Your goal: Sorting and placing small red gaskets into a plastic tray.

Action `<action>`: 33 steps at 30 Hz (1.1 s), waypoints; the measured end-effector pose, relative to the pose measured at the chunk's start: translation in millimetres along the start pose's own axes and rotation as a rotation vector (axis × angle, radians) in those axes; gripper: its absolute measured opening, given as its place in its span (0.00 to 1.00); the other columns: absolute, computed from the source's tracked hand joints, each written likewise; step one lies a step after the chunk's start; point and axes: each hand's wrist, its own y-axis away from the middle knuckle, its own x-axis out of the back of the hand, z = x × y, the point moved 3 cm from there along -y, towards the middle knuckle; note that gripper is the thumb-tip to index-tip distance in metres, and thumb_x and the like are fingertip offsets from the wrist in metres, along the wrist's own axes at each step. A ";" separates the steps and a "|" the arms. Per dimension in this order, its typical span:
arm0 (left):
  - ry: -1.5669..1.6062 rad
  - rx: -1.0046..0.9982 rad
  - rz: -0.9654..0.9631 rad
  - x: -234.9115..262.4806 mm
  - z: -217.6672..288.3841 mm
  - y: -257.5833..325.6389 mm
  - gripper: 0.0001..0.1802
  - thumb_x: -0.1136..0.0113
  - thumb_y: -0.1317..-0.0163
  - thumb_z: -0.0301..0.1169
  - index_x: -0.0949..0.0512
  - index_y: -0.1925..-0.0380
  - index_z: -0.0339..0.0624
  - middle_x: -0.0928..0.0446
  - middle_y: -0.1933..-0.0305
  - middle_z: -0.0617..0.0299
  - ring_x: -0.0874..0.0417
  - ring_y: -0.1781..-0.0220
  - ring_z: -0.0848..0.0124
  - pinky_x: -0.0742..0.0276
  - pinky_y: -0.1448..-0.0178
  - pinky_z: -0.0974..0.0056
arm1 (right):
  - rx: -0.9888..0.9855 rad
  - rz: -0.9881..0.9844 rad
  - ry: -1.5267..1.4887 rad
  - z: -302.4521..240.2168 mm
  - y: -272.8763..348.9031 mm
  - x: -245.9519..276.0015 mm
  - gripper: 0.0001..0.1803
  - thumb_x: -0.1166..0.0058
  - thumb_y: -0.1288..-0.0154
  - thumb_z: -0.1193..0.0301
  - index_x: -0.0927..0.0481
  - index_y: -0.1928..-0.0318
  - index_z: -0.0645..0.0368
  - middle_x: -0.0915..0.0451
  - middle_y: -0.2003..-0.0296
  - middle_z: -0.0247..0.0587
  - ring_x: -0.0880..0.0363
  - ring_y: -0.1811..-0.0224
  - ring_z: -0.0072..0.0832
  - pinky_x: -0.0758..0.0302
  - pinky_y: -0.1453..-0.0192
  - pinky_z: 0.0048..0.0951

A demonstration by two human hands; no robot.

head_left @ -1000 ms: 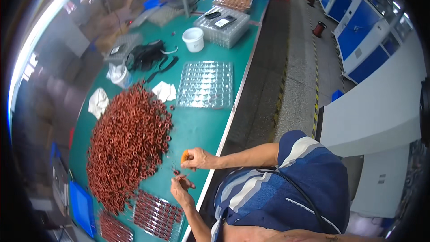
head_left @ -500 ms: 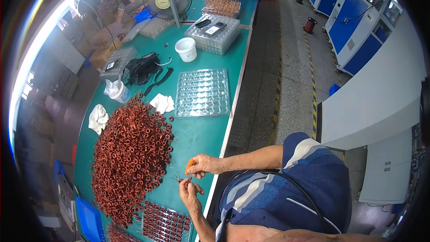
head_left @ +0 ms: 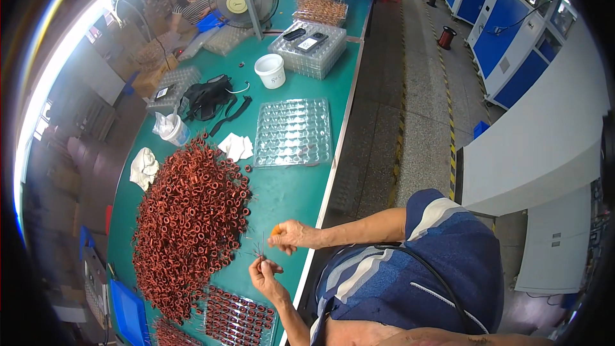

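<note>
Ring pile (head_left: 192,224): dark red, heaped between 9 and 10 o'clock from the hands.
Loaded tray (head_left: 238,321): clear, set at 7 o'clock.
Right hand (head_left: 293,236): poised at 1 o'clock of the left hand (head_left: 266,277), fingers curled; whether anything is gripped cannot be told.
Wired ring (head_left: 262,259): pinched in left fingertips, best held steady.
Leads (head_left: 259,251): fine, best kept untangled.

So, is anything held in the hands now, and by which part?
The left hand pinches a small, dark, wire-ended piece by its body, thin wires sticking out. Whether the right hand grips a wire cannot be told.
</note>
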 end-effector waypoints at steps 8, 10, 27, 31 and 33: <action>-0.632 -0.124 -0.152 -7.8 23.0 -9.0 0.13 0.49 0.31 0.29 0.33 0.51 0.33 0.26 0.70 0.58 0.27 0.74 0.74 0.29 0.70 0.68 | -0.097 -0.150 -0.043 1.9 -0.5 -13.6 0.17 0.43 0.34 0.58 0.20 0.65 0.61 0.25 0.78 0.29 0.27 0.79 0.16 0.32 0.76 0.18; -0.643 -0.107 -0.314 -5.6 30.5 -9.2 0.14 0.48 0.32 0.30 0.33 0.50 0.35 0.26 0.68 0.58 0.26 0.73 0.73 0.29 0.68 0.67 | -0.138 -0.167 -0.058 -0.9 -1.0 -9.3 0.16 0.43 0.34 0.59 0.20 0.65 0.61 0.25 0.78 0.29 0.28 0.79 0.16 0.32 0.76 0.18; -1.198 -0.463 -0.790 -28.3 63.5 -13.4 0.16 0.36 0.49 0.22 0.28 0.59 0.39 0.27 0.68 0.53 0.22 0.67 0.55 0.26 0.63 0.56 | -0.322 -0.302 0.048 18.1 -4.0 9.0 0.11 0.42 0.37 0.64 0.21 0.67 0.61 0.23 0.77 0.31 0.26 0.78 0.17 0.32 0.76 0.18; -1.206 -0.392 -0.657 -18.8 45.0 -12.9 0.15 0.37 0.45 0.23 0.30 0.58 0.36 0.26 0.68 0.51 0.22 0.68 0.53 0.25 0.63 0.56 | -0.257 -0.227 0.169 6.6 -4.7 0.1 0.10 0.42 0.41 0.67 0.20 0.71 0.63 0.22 0.80 0.35 0.24 0.80 0.21 0.30 0.78 0.22; -1.127 -0.306 -0.513 -14.3 39.6 -14.5 0.14 0.39 0.42 0.24 0.31 0.59 0.35 0.26 0.69 0.50 0.22 0.70 0.54 0.25 0.64 0.57 | 0.040 -0.077 0.422 -8.4 0.4 -9.7 0.12 0.43 0.43 0.67 0.21 0.72 0.66 0.21 0.80 0.41 0.22 0.78 0.25 0.28 0.76 0.27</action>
